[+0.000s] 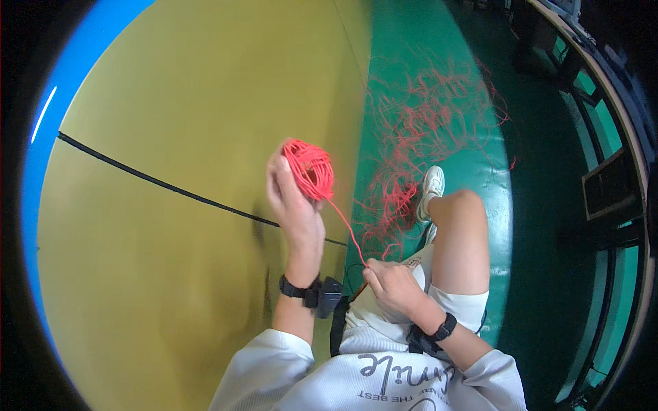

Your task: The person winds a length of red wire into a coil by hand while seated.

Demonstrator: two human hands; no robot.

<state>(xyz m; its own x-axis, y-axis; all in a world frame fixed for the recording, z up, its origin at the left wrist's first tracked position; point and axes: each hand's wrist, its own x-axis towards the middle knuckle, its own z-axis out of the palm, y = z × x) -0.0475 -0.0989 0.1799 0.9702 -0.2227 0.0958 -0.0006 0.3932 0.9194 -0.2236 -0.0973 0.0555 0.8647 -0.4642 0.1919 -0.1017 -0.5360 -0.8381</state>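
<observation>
above the yellow table [171,274], left hand [293,205] grips red cord ball [310,169], right hand [392,284] pinches its strand [345,229].

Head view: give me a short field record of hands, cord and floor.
left hand: raised, closed around a ball of red cord
right hand: lower, near the lap, pinching the red strand
strand: runs taut from ball down to right fingers
loose cord: tangled red heap spread on green floor, beyond the white shoe
yellow surface: on the person's left, crossed by a black line
wrists: black bands on both
</observation>
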